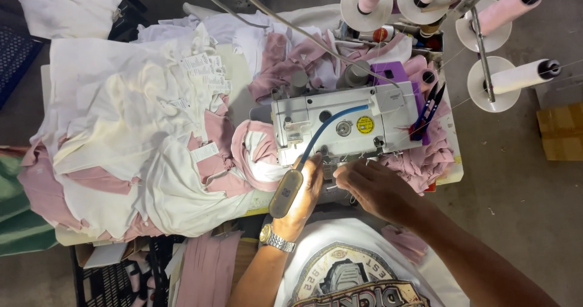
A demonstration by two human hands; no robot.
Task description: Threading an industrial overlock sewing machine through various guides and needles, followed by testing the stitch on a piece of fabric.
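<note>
Both hands at front of white sewing machine w/ pink-white fabric beside. Left hand loosely curled behind gooseneck lamp — grip unclear. Right hand fingers down at needle area — can't tell if pinching anything.

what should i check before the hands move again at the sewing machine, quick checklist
1. Left hand near the needle area, beside the lamp head: ok.
2. Right hand at the front of the sewing machine: ok.
3. Fingers clear of the needle: cannot tell, hidden.
4. Pink and white fabric fed at the machine's left: ok.
5. Thread cones upright on the stand: ok.
6. Thread path intact: cannot tell.
</note>
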